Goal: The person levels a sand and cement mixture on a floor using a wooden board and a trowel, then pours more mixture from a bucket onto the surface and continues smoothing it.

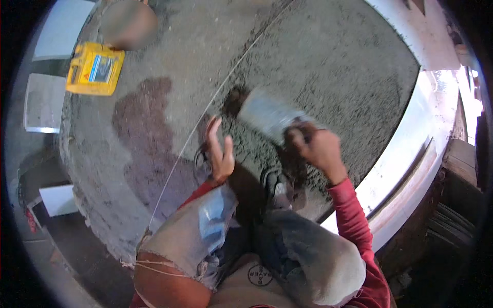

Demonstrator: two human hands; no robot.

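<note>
My right hand is closed round the handle of a flat rectangular finishing trowel, whose pale blade is smeared by motion. The blade lies over rough wet mortar that spreads along the right side. A dark patch of mortar shows at the blade's left end. Raised above my left knee, my left hand is empty with its fingers stretched out and apart. Beside that hand, a thin taut string runs slantwise across the surface, along the mortar's left border.
A yellow jerrycan stands at the far left, near a blurred round shape. A dark wet stain marks the grey concrete. White edging curves along the right. My sandalled foot is between the hands. Pale panels lie left.
</note>
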